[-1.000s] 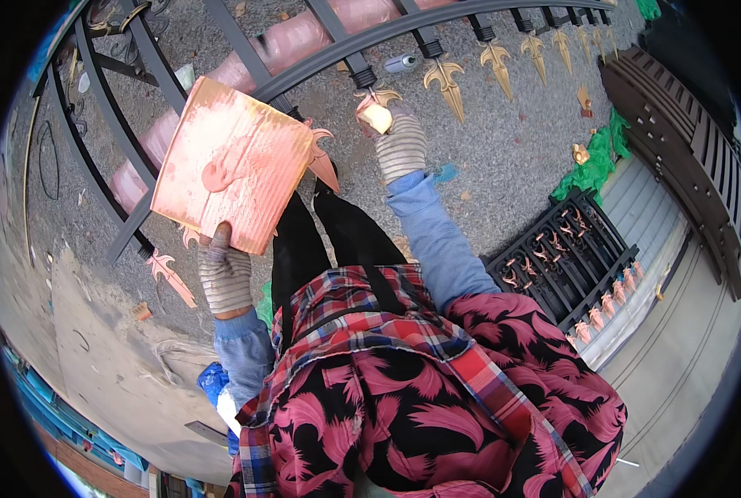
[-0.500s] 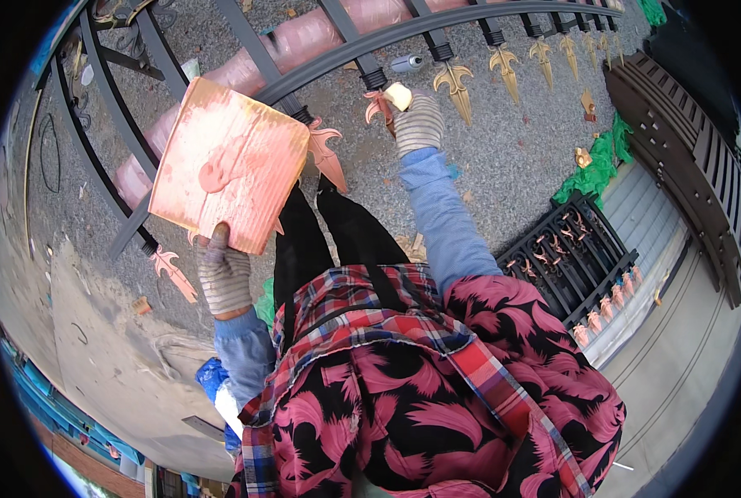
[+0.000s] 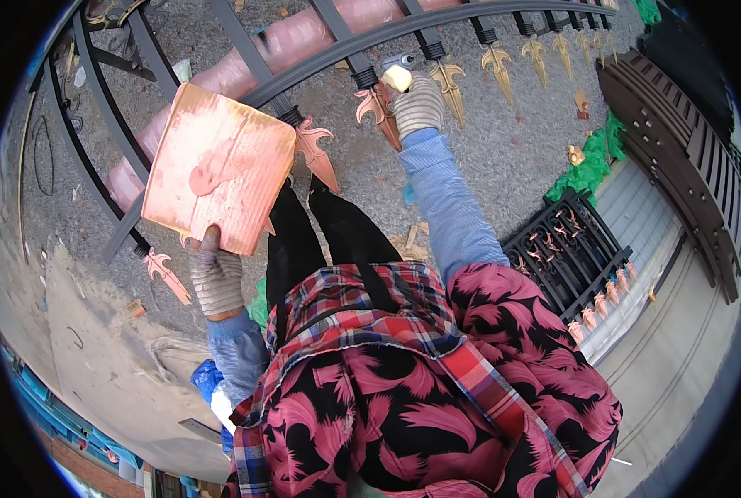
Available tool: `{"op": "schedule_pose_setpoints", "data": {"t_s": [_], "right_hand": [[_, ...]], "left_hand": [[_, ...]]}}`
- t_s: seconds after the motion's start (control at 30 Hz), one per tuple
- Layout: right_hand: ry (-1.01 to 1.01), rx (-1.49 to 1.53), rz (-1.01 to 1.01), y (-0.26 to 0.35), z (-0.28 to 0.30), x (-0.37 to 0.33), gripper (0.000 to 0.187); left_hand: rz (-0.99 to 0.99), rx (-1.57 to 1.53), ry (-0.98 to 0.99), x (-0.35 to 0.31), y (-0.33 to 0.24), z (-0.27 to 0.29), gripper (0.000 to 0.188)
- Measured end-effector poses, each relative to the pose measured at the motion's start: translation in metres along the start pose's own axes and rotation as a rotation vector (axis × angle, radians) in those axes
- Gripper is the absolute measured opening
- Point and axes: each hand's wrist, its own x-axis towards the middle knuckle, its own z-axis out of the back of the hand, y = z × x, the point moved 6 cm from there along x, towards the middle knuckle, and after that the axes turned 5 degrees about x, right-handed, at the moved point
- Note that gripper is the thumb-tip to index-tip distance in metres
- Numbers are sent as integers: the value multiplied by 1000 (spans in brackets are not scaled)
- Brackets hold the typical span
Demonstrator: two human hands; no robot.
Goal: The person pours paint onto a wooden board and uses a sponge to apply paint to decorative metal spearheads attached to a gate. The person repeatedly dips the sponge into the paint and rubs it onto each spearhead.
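Note:
My left hand [image 3: 216, 278], in a striped fingerless glove, grips the near edge of a square board [image 3: 246, 158] smeared with pink paint; a thicker pink blob lies at its middle. My right hand [image 3: 419, 101], gloved alike, is closed around a small pale-cream block-ended tool [image 3: 396, 79], whose working end is hidden. It sits against the right side of a spearhead finial [image 3: 377, 114] on a dark metal fence panel [image 3: 337, 51]. That finial is pink with a browner tip. To its left another finial [image 3: 315, 153] is pink; those to the right, such as one finial [image 3: 448, 87], are gold.
A pink plastic-wrapped roll [image 3: 296, 43] lies under the panel's bars. A grey bottle-like item [image 3: 400, 61] rests on the gravel beyond my right hand. To the right are green netting [image 3: 585, 170], a smaller dark panel with pink finials [image 3: 565, 257] and stacked brown panels [image 3: 665, 141].
My right hand has moved up along the finial to its right side, uncovering more of the pink spearhead. My left hand keeps holding the board, shifted slightly left in view.

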Motion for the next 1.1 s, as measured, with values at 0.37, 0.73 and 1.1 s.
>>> {"op": "schedule_pose_setpoints", "data": {"t_s": [0.37, 0.73, 1.1], "right_hand": [[16, 262, -224, -4, 11, -20, 36], [-53, 404, -159, -12, 14, -6, 37], [297, 29, -142, -34, 3, -70, 36]], "left_hand": [[-33, 4, 58, -3, -4, -8, 59], [45, 65, 26, -1, 0, 0, 55], [19, 56, 85, -3, -5, -5, 53]]}}
